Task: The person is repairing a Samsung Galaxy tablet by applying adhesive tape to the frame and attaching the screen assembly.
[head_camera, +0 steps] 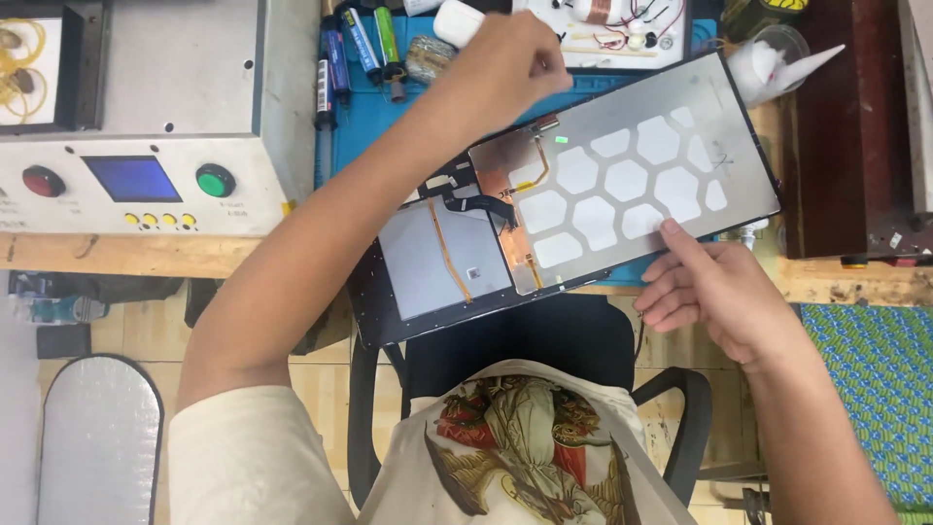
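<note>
Head view looks down past the person's printed shirt (525,447) and the black chair (544,350) to one flat display panel (622,185), which lies face down and tilted across the counter's (126,255) front edge, its near end overhanging toward the lap.

The right hand (714,292) rests at the panel's near right edge, fingers loosely together and thumb on the silver backing, steadying rather than clamping it. The left hand (505,63) reaches over the far edge with fingers bunched closed; whether it pinches a small tool or only the panel's rim cannot be told.

Judging from how things lie, the panel seems already out of its housing: the silver back with its pale hexagon patches is bare, one copper-coloured foil piece (505,160) sits near the middle, and one thin orange flex cable (449,255) runs down the grey left half. The black ribbon (476,199) beside the foil looks still attached, so disconnecting or peeling appears unfinished.

Beyond the panel lies one blue work mat (364,122). Along its far left stand about five pen-shaped tools (364,44), blue, black and green. One white earbud-style case (457,21) lies just past the left hand, and one white tray (622,34) of small parts and red wire sits behind it.

At far left stands one grey machine (146,117) with one blue screen (131,178), one red button (44,181), one green button (215,180) and four small yellow ones (159,220). At far right, one clear plastic cup (777,53) holds white tissue.
</note>
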